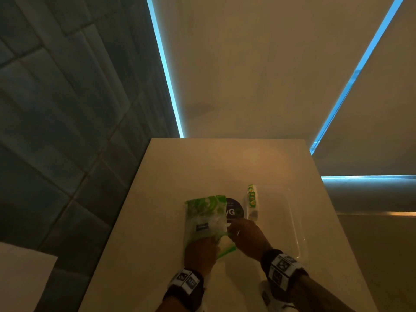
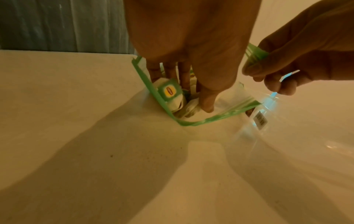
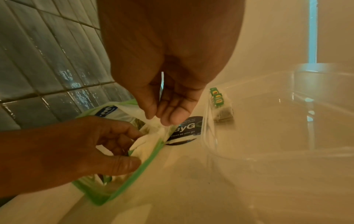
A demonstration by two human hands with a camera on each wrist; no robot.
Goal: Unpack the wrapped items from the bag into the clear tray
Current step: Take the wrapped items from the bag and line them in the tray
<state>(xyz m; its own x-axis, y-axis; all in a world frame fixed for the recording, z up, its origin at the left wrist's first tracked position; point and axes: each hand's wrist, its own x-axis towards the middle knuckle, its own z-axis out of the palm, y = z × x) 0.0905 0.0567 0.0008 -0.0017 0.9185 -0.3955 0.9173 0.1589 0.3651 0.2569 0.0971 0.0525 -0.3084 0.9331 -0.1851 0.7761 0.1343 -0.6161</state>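
Two hands: both were at the mouth of the clear zip-top plastic bag with a green seal strip (image 1: 205, 221), which lay on the pale cream countertop (image 1: 144, 221).
Left hand (image 2: 191, 50): its fingers reached inside the bag among the wrapped items; the thumb pressed down near the seal. Whether it had pinched one could not be told.
Right hand (image 1: 245, 235): thumb and fingers pinched the bag's upper lip, holding the mouth apart.
Bag contents: several small tea bags in white paper wrappers with green-and-yellow tags (image 2: 170, 92), loosely heaped; the count could not be told.
Clear tray: a transparent rectangular plastic tray (image 1: 297, 226) stood just right of the bag, near the right hand.
Already unpacked: a short row of the same wrapped tea bags (image 1: 252, 197) leaned at the tray's far left corner.
Other: a round dark sticker with white lettering (image 1: 235, 210) sat on the counter, partly under the bag; grey-blue wall tiles (image 3: 38, 60) to the left.
Handling, judged: wrappers likely very light, soft and crushable; thin paper may tear.
Where to hold, judged: pinch one by its flat faces or its tag end, gently.
Bag, judged: limp, slippery film; keep the lip held.
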